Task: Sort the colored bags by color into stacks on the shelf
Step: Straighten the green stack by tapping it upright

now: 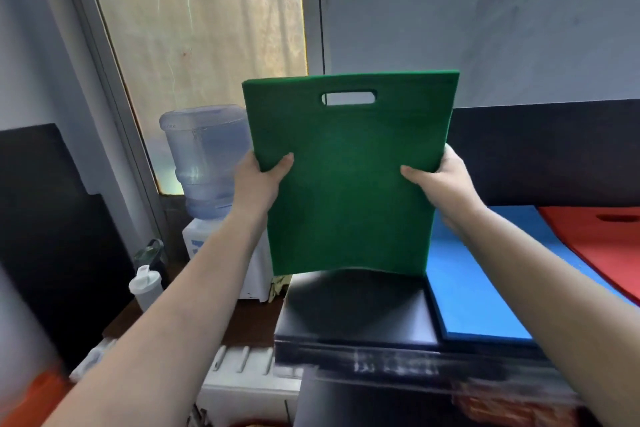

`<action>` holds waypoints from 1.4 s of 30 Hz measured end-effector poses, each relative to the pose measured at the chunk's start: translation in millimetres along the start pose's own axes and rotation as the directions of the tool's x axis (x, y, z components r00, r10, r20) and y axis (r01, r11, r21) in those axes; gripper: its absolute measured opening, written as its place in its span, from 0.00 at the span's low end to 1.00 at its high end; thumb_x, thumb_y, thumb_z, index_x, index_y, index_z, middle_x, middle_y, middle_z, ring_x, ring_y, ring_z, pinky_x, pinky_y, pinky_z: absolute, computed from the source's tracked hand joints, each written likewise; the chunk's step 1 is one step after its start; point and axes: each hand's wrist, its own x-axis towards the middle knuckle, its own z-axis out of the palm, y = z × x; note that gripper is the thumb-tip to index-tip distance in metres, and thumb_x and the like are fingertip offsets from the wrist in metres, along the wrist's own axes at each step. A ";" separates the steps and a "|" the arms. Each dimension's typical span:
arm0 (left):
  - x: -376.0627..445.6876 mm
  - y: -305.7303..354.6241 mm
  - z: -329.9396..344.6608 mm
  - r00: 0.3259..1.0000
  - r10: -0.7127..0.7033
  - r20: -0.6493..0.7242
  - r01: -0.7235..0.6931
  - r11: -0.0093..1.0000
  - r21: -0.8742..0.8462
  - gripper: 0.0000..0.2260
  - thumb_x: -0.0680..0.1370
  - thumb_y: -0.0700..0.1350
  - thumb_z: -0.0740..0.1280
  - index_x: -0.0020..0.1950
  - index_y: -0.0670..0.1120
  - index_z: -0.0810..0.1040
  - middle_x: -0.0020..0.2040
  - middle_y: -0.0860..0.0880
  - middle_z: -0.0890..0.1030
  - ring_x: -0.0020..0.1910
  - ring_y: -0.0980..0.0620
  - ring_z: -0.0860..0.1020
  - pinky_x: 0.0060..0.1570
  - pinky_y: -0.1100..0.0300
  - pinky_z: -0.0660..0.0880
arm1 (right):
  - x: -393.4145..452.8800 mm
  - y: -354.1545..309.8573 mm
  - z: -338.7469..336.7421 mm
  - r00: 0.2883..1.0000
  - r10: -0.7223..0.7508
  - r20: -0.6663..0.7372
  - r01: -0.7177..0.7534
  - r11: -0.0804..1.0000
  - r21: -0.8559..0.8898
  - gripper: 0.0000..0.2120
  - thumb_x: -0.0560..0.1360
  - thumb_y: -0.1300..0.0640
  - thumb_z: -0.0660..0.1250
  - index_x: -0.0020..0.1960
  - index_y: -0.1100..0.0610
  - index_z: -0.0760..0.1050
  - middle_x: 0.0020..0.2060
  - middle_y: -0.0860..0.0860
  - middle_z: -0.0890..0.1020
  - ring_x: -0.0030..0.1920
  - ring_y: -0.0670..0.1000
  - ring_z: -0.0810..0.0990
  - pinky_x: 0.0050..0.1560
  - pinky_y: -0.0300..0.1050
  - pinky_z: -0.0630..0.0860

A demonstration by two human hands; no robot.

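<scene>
Both hands are clamped on the green bag (349, 177), the left hand (258, 180) pinching its left edge and the right hand (438, 184) its right edge, thumbs across the front, the bag held upright with its handle slot on top and its long axis running vertical. It hangs above the bare black patch of the shelf (356, 312), directly below the grip, so I'd judge it needs tipping flat and lowering there to start a green stack, both hands equally near. On count: one green bag in the air, one blue bag (474, 288) showing flat just right of that patch, and one red bag (602, 246) showing beside the blue.
</scene>
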 end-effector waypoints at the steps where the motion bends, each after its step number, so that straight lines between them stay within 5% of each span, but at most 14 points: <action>1: -5.9 -11.7 0.7 0.999 -0.047 0.003 0.046 0.999 0.021 0.13 0.75 0.41 0.70 0.58 0.44 0.75 0.55 0.50 0.80 0.54 0.50 0.79 0.49 0.62 0.77 | -6.2 10.7 -0.5 0.999 0.047 0.023 -0.046 0.999 -0.023 0.17 0.71 0.66 0.71 0.54 0.49 0.73 0.50 0.46 0.82 0.52 0.49 0.81 0.52 0.46 0.78; 3: -17.9 -34.1 0.5 0.995 -0.096 -0.004 0.096 0.992 0.077 0.16 0.75 0.41 0.71 0.62 0.43 0.73 0.59 0.48 0.79 0.57 0.48 0.78 0.55 0.55 0.76 | -20.3 30.0 -1.0 0.995 0.091 0.044 -0.088 0.994 -0.058 0.18 0.72 0.67 0.70 0.54 0.48 0.71 0.49 0.45 0.81 0.53 0.49 0.80 0.54 0.48 0.77; 11: -5.1 -27.0 -4.4 1.000 -0.024 -0.008 0.024 0.999 0.024 0.10 0.75 0.39 0.70 0.54 0.49 0.75 0.50 0.55 0.80 0.51 0.51 0.79 0.52 0.57 0.76 | -13.6 24.1 -0.8 0.995 0.063 0.082 -0.062 0.998 -0.015 0.19 0.73 0.67 0.68 0.51 0.44 0.73 0.49 0.42 0.82 0.50 0.43 0.82 0.47 0.40 0.78; 18: -44.3 -70.8 -13.9 0.975 -0.220 0.027 0.218 0.974 0.064 0.14 0.76 0.41 0.69 0.61 0.46 0.73 0.55 0.52 0.79 0.57 0.49 0.78 0.49 0.60 0.75 | -37.7 57.1 -3.4 0.976 0.181 0.118 -0.171 0.981 -0.092 0.21 0.74 0.67 0.67 0.56 0.44 0.70 0.52 0.42 0.80 0.55 0.46 0.79 0.55 0.46 0.76; 25: -19.0 -48.5 -17.7 0.977 -0.193 0.093 0.170 0.961 0.217 0.13 0.76 0.37 0.68 0.61 0.41 0.75 0.57 0.43 0.80 0.55 0.43 0.79 0.56 0.49 0.76 | -12.7 38.0 -2.5 0.922 0.353 0.161 -0.325 0.929 -0.178 0.18 0.73 0.70 0.67 0.58 0.55 0.73 0.54 0.53 0.82 0.51 0.53 0.81 0.53 0.51 0.78; 30: -24.5 -56.4 -11.7 0.886 -0.451 0.107 0.396 0.856 0.331 0.11 0.76 0.34 0.68 0.58 0.37 0.76 0.55 0.38 0.80 0.42 0.45 0.79 0.38 0.57 0.77 | -14.3 51.1 -1.5 0.788 0.596 0.153 -0.505 0.769 -0.392 0.16 0.74 0.69 0.67 0.61 0.62 0.73 0.55 0.59 0.81 0.54 0.59 0.80 0.58 0.56 0.76; 34: -33.9 -75.3 -13.1 0.768 -0.630 0.115 0.523 0.720 0.456 0.12 0.76 0.36 0.68 0.60 0.35 0.76 0.55 0.37 0.80 0.48 0.42 0.80 0.50 0.50 0.77 | -26.9 68.1 -1.5 0.714 0.692 0.103 -0.547 0.643 -0.535 0.21 0.72 0.66 0.71 0.63 0.64 0.68 0.57 0.59 0.77 0.57 0.60 0.77 0.60 0.56 0.75; 39: -32.3 -86.7 -16.8 0.699 -0.707 0.107 0.560 0.634 0.534 0.13 0.77 0.40 0.68 0.60 0.37 0.76 0.53 0.39 0.81 0.49 0.41 0.80 0.49 0.50 0.77 | -34.2 69.2 3.6 0.821 0.569 0.049 -0.349 0.568 -0.746 0.27 0.72 0.57 0.73 0.65 0.65 0.66 0.60 0.59 0.74 0.55 0.56 0.74 0.50 0.46 0.71; 42: -30.1 -88.8 -13.5 0.691 -0.714 0.117 0.560 0.630 0.539 0.13 0.77 0.40 0.69 0.60 0.38 0.76 0.53 0.39 0.82 0.49 0.41 0.81 0.50 0.49 0.77 | -34.4 60.0 11.6 0.913 0.403 0.072 -0.195 0.583 -0.789 0.26 0.74 0.57 0.68 0.68 0.65 0.65 0.64 0.59 0.73 0.58 0.58 0.75 0.51 0.49 0.73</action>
